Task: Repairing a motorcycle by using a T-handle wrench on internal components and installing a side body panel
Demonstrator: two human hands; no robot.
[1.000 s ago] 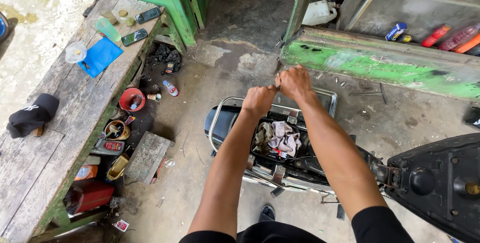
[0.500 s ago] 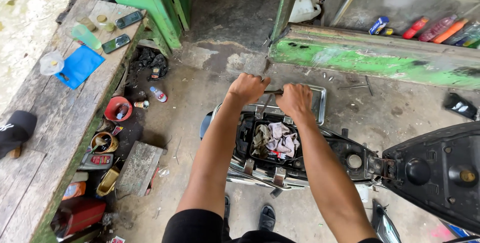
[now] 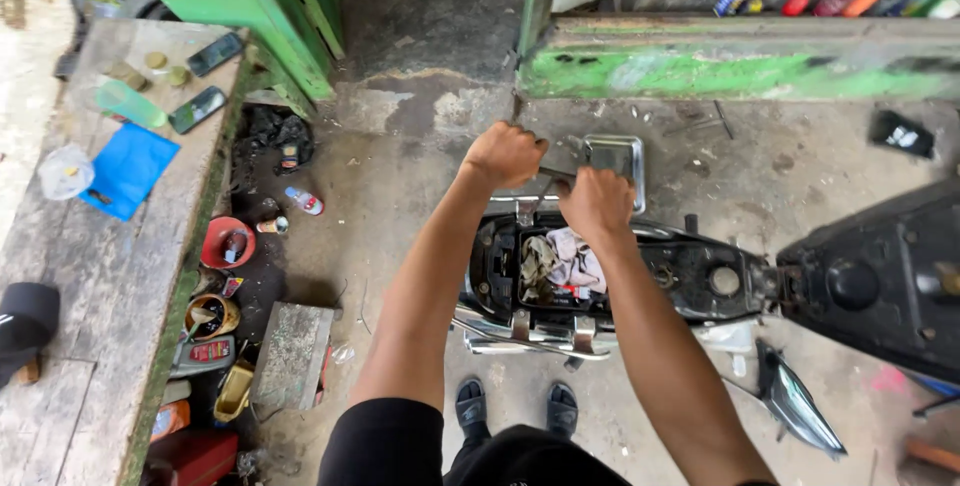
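I stand over a black scooter (image 3: 700, 276) whose seat (image 3: 880, 286) is flipped open to the right. Crumpled rags (image 3: 560, 261) lie in its under-seat compartment. My left hand (image 3: 505, 154) is a closed fist at the scooter's rear end, gripping the end of a thin metal tool (image 3: 556, 178). My right hand (image 3: 597, 201) sits just right of and below it, closed over the tool's other end above the compartment's rear edge. What the tool's tip touches is hidden by my hands.
A small metal tray (image 3: 615, 156) lies on the concrete floor behind the scooter. On the left, a wooden bench (image 3: 110, 276) carries phones, a blue cloth (image 3: 128, 168) and a black cap (image 3: 25, 318). Cans, a red bowl (image 3: 225, 244) and a block (image 3: 290, 356) clutter the floor beside it. Bottles line a green ledge (image 3: 740, 56).
My hands were close together above the tray, then came down to the scooter's rear edge. Now the left fist is raised a little and the right is lower. My view shifted left.
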